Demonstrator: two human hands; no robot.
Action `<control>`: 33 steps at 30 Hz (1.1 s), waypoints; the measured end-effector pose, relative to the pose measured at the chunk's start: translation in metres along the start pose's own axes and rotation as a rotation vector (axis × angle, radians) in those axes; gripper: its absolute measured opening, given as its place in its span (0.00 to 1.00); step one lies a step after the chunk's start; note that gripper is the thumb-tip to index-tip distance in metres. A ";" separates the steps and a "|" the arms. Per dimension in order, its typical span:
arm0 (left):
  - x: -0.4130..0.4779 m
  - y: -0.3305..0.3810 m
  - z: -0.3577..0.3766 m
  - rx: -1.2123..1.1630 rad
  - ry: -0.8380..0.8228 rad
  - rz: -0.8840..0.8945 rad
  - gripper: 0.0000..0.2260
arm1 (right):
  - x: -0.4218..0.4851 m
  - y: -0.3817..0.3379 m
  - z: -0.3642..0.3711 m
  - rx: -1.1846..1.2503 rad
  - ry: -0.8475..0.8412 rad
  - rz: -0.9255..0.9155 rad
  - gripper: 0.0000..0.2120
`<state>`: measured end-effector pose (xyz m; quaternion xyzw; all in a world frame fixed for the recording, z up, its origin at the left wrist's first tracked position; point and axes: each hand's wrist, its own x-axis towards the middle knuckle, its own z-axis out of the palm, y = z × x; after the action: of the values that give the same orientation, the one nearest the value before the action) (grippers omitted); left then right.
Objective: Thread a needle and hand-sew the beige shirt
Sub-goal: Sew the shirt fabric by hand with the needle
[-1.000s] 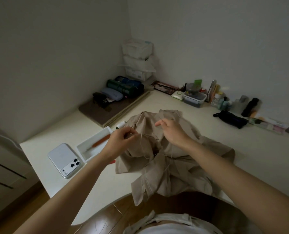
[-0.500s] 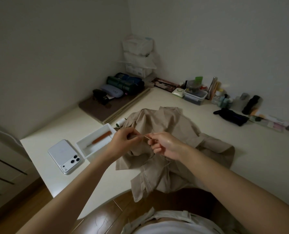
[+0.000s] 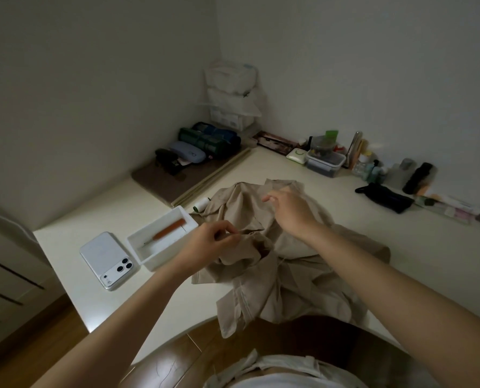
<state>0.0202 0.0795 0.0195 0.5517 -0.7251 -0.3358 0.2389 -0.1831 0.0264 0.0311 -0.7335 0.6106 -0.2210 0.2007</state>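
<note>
The beige shirt (image 3: 289, 278) lies crumpled on the white desk (image 3: 418, 247), with one end hanging over the near edge. My left hand (image 3: 210, 242) pinches a raised fold of the shirt at its left side. My right hand (image 3: 289, 208) is lifted over the far part of the shirt, its fingers pinched together as if on a needle or thread, which is too thin to make out. A white thread spool (image 3: 201, 204) lies just beyond the shirt's left corner.
A white tray (image 3: 149, 256) holding an orange-handled tool (image 3: 167, 232) sits left of the shirt, with a white phone (image 3: 107, 260) beside it. Pouches on a brown mat (image 3: 166, 183), stacked boxes, a container, bottles and a black pouch (image 3: 384, 201) line the walls.
My right hand has drawn away from the left hand, up and toward the far side of the shirt. My left hand keeps its pinch on the fold.
</note>
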 end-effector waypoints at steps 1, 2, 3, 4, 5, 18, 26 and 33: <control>0.000 -0.001 0.000 -0.007 0.004 -0.004 0.05 | -0.005 -0.004 0.004 0.080 -0.003 -0.046 0.15; -0.001 -0.001 0.000 -0.013 0.006 -0.006 0.05 | -0.011 -0.009 0.008 0.171 -0.003 -0.079 0.15; -0.002 -0.001 0.001 -0.019 0.007 -0.009 0.05 | -0.018 -0.014 0.011 0.260 -0.004 -0.099 0.14; -0.003 -0.002 0.001 -0.033 0.008 -0.012 0.05 | -0.023 -0.017 0.015 0.334 -0.008 -0.107 0.13; -0.004 -0.002 0.002 -0.051 0.010 -0.015 0.05 | -0.028 -0.019 0.020 0.396 -0.018 -0.106 0.11; -0.011 -0.003 0.001 -0.060 0.070 0.019 0.04 | -0.047 -0.019 0.034 0.571 -0.208 0.055 0.09; -0.011 -0.005 0.001 -0.076 0.086 0.062 0.04 | -0.048 -0.012 0.035 0.643 -0.267 0.090 0.06; -0.014 -0.009 0.002 -0.069 0.097 0.047 0.04 | -0.052 -0.011 0.036 0.681 -0.327 0.069 0.09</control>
<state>0.0282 0.0922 0.0117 0.5417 -0.7134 -0.3276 0.3005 -0.1623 0.0803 0.0036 -0.6295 0.4864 -0.2843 0.5350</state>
